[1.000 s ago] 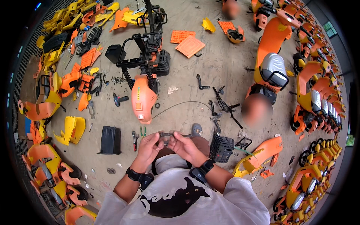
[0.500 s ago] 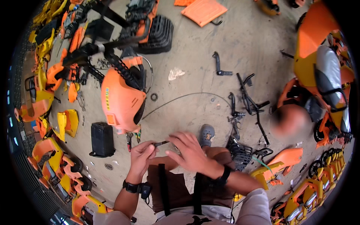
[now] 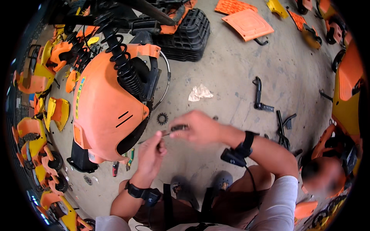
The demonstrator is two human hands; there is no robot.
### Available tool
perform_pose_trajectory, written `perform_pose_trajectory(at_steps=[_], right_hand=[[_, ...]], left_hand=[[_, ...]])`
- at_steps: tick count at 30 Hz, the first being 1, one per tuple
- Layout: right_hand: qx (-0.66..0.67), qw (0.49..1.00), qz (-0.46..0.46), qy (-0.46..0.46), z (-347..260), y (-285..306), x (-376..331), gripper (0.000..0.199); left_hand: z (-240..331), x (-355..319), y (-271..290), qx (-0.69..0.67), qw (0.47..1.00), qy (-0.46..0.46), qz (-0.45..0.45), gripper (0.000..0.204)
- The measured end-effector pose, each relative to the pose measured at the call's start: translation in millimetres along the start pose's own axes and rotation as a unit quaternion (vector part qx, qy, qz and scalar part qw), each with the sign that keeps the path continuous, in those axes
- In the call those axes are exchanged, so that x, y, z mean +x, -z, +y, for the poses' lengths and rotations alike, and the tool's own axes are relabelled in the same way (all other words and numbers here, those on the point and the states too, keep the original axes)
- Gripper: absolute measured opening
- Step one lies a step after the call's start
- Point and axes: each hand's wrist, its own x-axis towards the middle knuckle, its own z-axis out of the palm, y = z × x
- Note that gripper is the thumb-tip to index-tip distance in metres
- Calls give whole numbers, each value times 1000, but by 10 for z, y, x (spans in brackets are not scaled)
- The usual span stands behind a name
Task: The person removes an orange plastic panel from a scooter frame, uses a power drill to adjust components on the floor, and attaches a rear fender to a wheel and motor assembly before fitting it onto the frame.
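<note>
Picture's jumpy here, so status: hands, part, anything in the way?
Right hand holding small dark part, blurred. Left hand close against it, grip unclear. Orange cover crowding the left side.

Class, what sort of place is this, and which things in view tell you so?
Probably a scooter workshop, for repair or dismantling: orange-and-yellow scooters crowd the left side, a detached orange panel lies loose, and a black coil spring is exposed.
</note>
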Motion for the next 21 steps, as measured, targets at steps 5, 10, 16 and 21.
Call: perform_pose_trajectory(at_steps=[5,10,16,21], right_hand=[[-87,994,14,-59,416,291,548,26],[17,991,28,-133,722,81,685,29],[232,967,31,-97,804,-226,728,31],[294,951,32,-89,728,-164,738,28]], left_hand=[[-14,315,198,-31,936,-286,202,33],[217,32,469,11,901,-363,235,39],[364,-153,479,33,918,-344,193,41],[385,-88,456,2,936,-312,165,39]])
